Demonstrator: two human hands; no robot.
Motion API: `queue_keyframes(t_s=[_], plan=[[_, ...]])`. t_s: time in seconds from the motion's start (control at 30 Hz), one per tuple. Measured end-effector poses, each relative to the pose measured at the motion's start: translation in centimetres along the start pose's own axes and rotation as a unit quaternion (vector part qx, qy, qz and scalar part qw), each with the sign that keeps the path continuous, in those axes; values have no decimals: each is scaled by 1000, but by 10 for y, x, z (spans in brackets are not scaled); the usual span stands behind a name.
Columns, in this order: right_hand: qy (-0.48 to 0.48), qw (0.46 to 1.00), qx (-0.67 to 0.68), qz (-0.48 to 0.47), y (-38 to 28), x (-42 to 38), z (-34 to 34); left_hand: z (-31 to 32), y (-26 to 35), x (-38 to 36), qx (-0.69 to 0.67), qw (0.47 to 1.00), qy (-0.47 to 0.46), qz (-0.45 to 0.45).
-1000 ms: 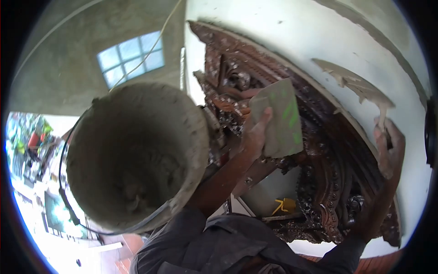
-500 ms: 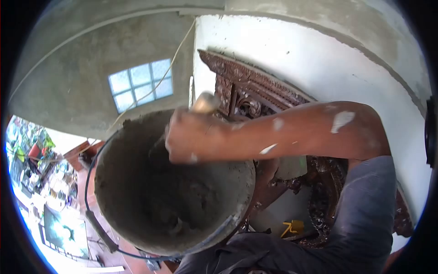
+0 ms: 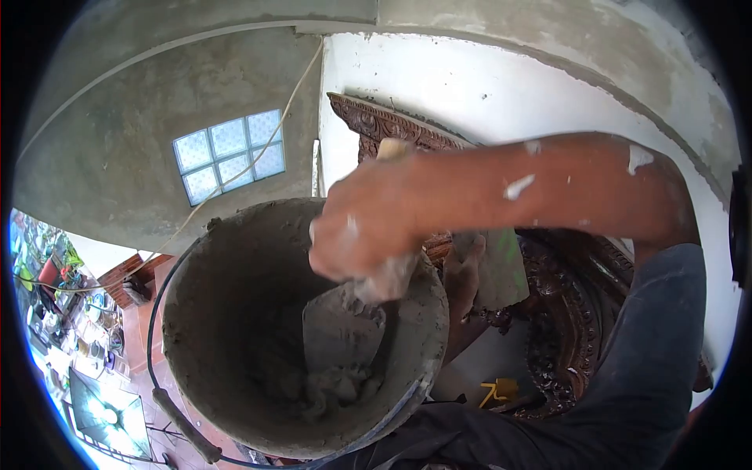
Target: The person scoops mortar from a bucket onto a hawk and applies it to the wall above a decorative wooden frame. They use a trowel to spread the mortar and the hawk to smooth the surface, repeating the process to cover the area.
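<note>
My right hand (image 3: 372, 223) is closed around the wooden handle (image 3: 394, 149) of a trowel, over the right side of a bucket. The flat grey trowel blade (image 3: 341, 333) points down inside the bucket (image 3: 211, 313), its lower edge against wet mortar (image 3: 337, 385). Some mortar clings to the upper part of the blade. Grey residue coats the bucket's inner wall, and its wire handle with a grip (image 3: 184, 427) hangs down on the left. My left hand does not show.
Dark carved wooden furniture (image 3: 576, 313) stands right of the bucket, against a white wall (image 3: 423, 74). A grey board with green marks (image 3: 501, 270) lies beside what looks like a bare foot (image 3: 462, 278). A yellow object (image 3: 501, 390) is lower right. A cable (image 3: 301, 86) crosses near the glass-block window (image 3: 229, 157).
My right hand has moved right and toward me within the bucket's opening. The trowel blade, mostly hidden before, now shows face-on against the mortar. The view has shifted slightly.
</note>
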State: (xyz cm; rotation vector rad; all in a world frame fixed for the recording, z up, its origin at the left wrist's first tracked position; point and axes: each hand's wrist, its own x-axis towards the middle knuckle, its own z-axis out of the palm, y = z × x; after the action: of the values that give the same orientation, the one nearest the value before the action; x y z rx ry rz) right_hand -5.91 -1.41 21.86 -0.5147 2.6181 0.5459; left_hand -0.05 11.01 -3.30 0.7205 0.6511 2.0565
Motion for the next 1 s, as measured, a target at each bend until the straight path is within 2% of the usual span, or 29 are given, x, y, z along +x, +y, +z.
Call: queue_keyframes(t_s=[0.1, 0.17, 0.3, 0.4, 0.5, 0.63, 0.73, 0.8, 0.9, 0.93, 1.0], plan=[[-122, 992, 38, 6, 27, 12, -5, 0, -4, 5, -32, 999, -9, 6], [-150, 981, 109, 48, 40, -1, -2, 0, -5, 4, -46, 999, -6, -1], [-137, 936, 318, 72, 60, -31, 23, -3, 1, 4, -76, 997, -5, -9], [-51, 890, 444, 92, 72, -64, 49, -6, 2, 5, -106, 994, -7, -21], [78, 835, 527, 136, 71, -101, 75, -12, -1, 10, -146, 989, -19, -31], [197, 778, 569, 178, 56, -156, 107, -27, -25, 20, -208, 975, -52, -57], [319, 713, 583, 221, 48, -209, 163, -3, 4, 0, -199, 975, -28, -97], [379, 671, 575, 276, 32, -244, 190, 21, 40, -18, -184, 974, 3, -132], [507, 649, 434, 365, 1, -265, 254, 20, 38, -17, -164, 976, -22, -143], [512, 594, 436, 441, -14, -264, 269, 14, 31, -13, -201, 968, -42, -146], [540, 605, 265, 521, -33, -248, 311, 14, 28, -11, -213, 960, -77, -165]])
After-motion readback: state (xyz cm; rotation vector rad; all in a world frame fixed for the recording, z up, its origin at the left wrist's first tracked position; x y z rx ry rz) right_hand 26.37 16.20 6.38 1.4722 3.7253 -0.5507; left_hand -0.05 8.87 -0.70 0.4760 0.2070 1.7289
